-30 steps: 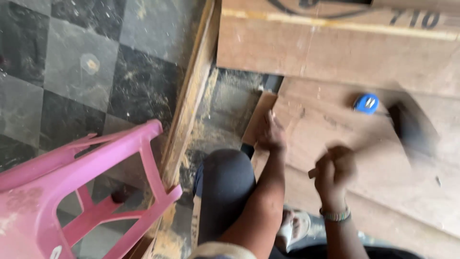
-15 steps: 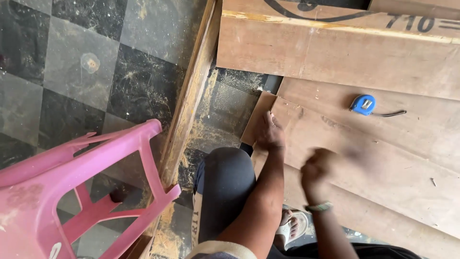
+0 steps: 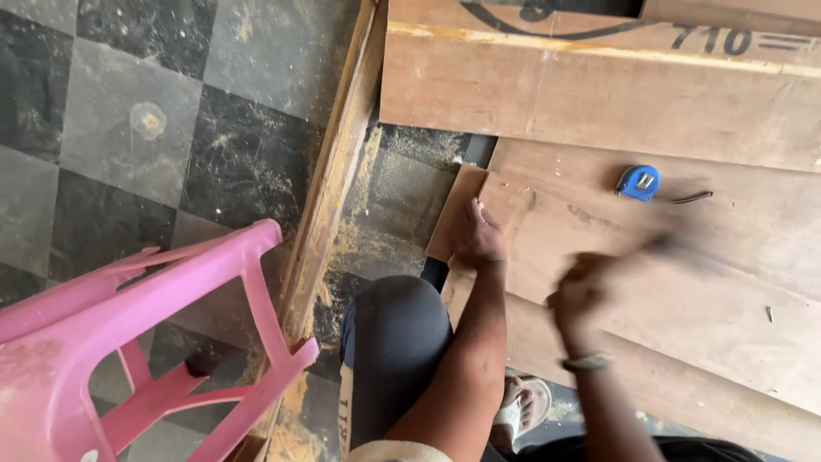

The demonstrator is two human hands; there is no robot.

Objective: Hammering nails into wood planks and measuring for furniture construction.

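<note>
My left hand (image 3: 479,235) presses on the near left corner of a brown plywood sheet (image 3: 684,282), fingers curled at its edge beside a smaller board piece (image 3: 451,218). My right hand (image 3: 581,291), with a band at the wrist, is blurred by motion above the sheet. It is closed around a hammer (image 3: 654,250), seen only as a dark streak running up and to the right. A blue tape measure (image 3: 639,182) lies on the sheet beyond it, with a dark nail (image 3: 691,198) just to its right.
A pink plastic stool (image 3: 145,342) lies tipped at the lower left on the dusty checkered floor (image 3: 128,128). A long wooden plank (image 3: 333,197) runs along the floor. Another large board (image 3: 599,94) lies across the top. My knee (image 3: 393,342) and sandalled foot (image 3: 522,402) are below.
My right hand swung down toward me and has come back up and right over the sheet. The hammer head, clear at first, is now a blur. My left hand stayed put.
</note>
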